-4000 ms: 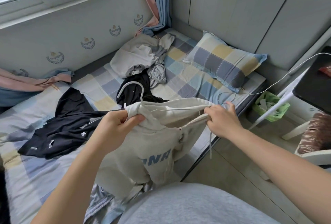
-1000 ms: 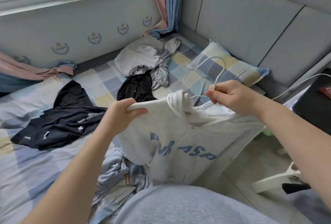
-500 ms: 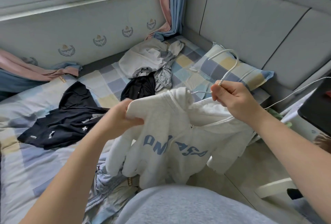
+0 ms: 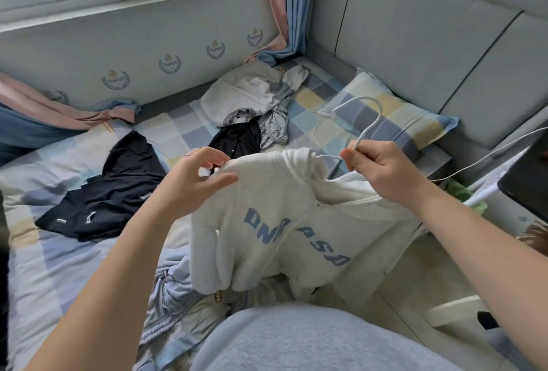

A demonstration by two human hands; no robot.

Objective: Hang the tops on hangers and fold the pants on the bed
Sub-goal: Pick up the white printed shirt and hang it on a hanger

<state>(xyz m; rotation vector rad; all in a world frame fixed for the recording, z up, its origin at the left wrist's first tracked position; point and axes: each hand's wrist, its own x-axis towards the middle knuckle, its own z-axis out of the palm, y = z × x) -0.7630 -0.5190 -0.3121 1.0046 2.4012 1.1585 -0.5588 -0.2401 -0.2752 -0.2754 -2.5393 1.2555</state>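
One white hoodie [image 4: 296,222] with blue lettering, one white hanger [image 4: 360,139], two hands, left hand [image 4: 192,184] and right hand [image 4: 382,169], one bed [image 4: 59,267], two black garments on it, left black garment [image 4: 112,192] and middle black garment [image 4: 237,139], one checked pillow [image 4: 394,115], one white cable [image 4: 489,154], one pale grey clothes heap [image 4: 246,95]

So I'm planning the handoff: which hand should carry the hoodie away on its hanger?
Right. The right hand grips the hanger below its hook; the left hand is open at the shoulder of the hoodie, gripping nothing.
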